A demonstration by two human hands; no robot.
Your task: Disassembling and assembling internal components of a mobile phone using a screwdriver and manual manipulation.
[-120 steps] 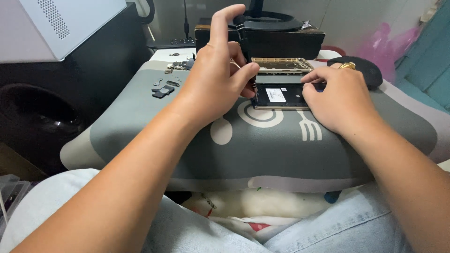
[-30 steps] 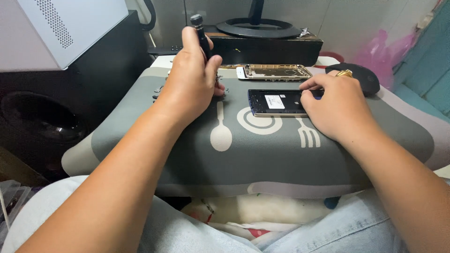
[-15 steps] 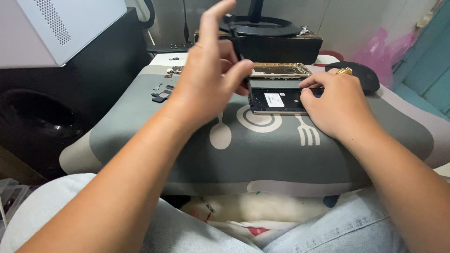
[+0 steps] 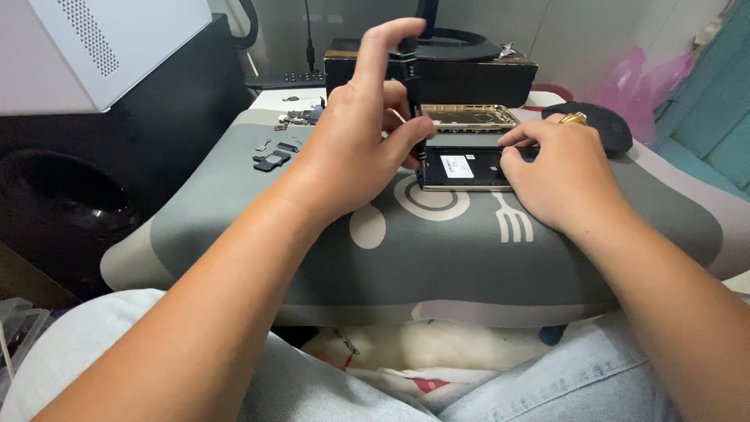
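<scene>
An opened black phone (image 4: 469, 168) lies on a grey cushion (image 4: 437, 258) across my lap. My left hand (image 4: 359, 148) holds a black screwdriver (image 4: 414, 94) upright, its tip down on the phone's left end and the index finger on its cap. My right hand (image 4: 566, 176) rests on the phone's right end, fingers pressing it down; a gold ring shows on one finger. A gold phone frame (image 4: 469, 117) lies just behind the black phone.
Small loose phone parts (image 4: 273, 156) lie on the cushion's left side. A black box (image 4: 469, 74) stands behind the phones. A white case (image 4: 101, 47) and a black speaker (image 4: 62, 211) are at the left. A dark pad (image 4: 601, 125) and pink bag (image 4: 633, 78) sit at the right.
My left hand went from the cushion's left side, screwdriver in hand, back to the phone's left end, and now stands the screwdriver on it. My right hand has stayed on the phone.
</scene>
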